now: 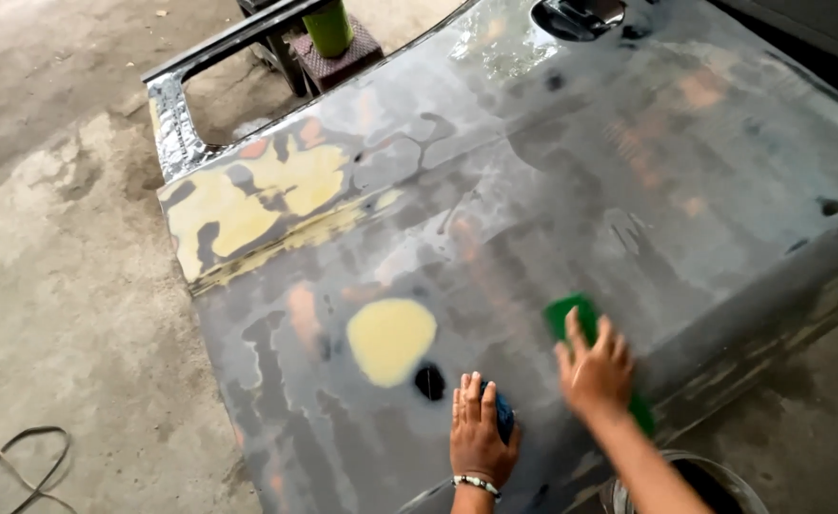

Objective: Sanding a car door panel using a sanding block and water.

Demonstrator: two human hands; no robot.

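Right hand (595, 373) presses flat on green sanding pad (571, 319), left hand (476, 433) closed over blue block (503, 416), both near wet car door (533, 209) lower edge, keeping abrasive flush on panel.

Under both hands lies a large dark grey metal car door panel (552, 190), wet and glossy, sanded in patches with matt pale yellow filler spots (390, 338) just left of them. The right hand (595, 371) presses a flat green abrasive-looking pad (563, 314). Rough, dull grey concrete floor (57, 286) spreads beyond.

Wet grey car door panel (552, 190) bears green pad (568, 314); concrete floor (57, 286) beneath.
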